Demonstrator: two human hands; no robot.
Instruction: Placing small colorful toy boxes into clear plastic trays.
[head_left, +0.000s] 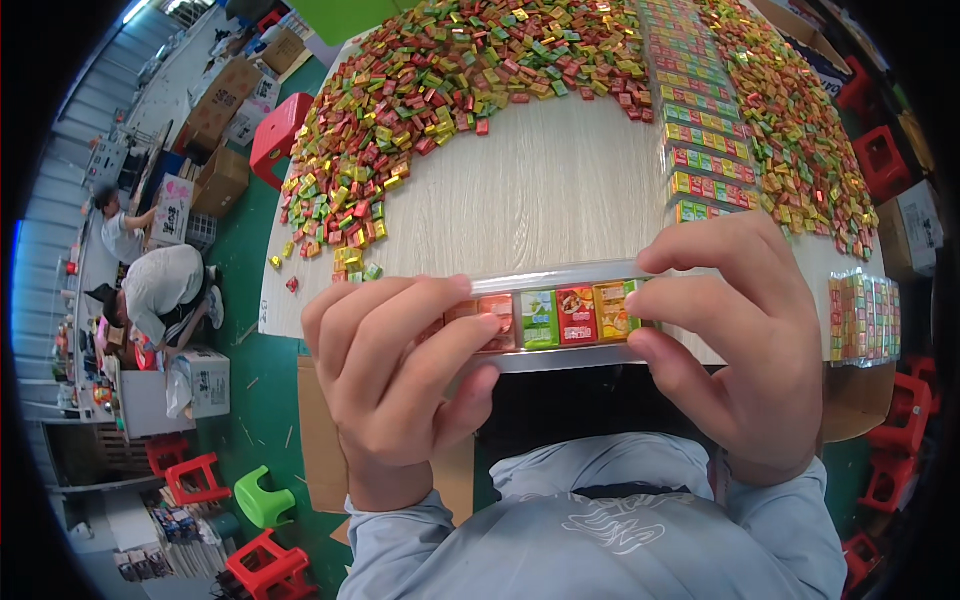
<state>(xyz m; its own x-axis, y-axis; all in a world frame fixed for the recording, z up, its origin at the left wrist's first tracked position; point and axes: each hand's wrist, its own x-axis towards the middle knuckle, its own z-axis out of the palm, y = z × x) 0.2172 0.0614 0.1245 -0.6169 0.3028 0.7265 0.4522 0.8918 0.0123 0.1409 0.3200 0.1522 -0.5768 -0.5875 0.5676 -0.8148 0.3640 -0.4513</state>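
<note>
A long clear plastic tray (556, 362) is held level above the table's near edge. Small wrapped candies sit in a row inside it; a green and white one, a red one (576, 316) and an orange-yellow one show plainly. My left hand (395, 365) grips the tray's left end, its fingers bent over the top and covering the candies there. At the other end, my right hand (745, 335) pinches the tray between thumb and fingers, its fingertips beside the rightmost candy. Both hands are closed on the same tray.
Loose candies (440, 90) lie heaped across the pale wooden table (530, 200). A column of filled trays (710, 160) runs away on the right, with a stack of filled trays (864, 318) at the right edge. Red stools, cartons and two other people are around.
</note>
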